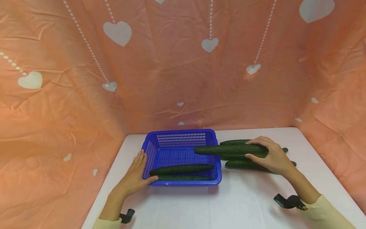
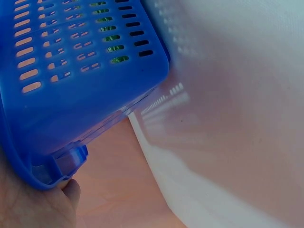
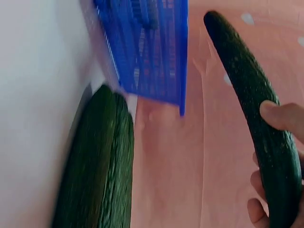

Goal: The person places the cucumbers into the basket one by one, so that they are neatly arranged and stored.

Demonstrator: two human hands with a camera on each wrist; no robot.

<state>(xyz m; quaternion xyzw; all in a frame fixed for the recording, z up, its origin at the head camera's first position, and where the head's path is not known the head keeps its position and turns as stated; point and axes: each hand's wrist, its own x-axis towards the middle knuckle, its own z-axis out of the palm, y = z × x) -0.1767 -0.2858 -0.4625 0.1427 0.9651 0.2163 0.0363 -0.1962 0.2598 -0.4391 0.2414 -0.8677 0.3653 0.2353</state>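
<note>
Beside blue basket (image 1: 186,183), right hand (image 1: 274,156) grips cucumber (image 1: 223,149).
Left hand (image 1: 133,174), fingers straight, touches left rim (image 1: 146,140); tabletop (image 1: 214,206) spreads in front.

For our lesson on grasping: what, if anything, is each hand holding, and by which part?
The right hand grips one cucumber toward its right end, as the head view shows. The left hand rests on the rim of the blue basket.
</note>
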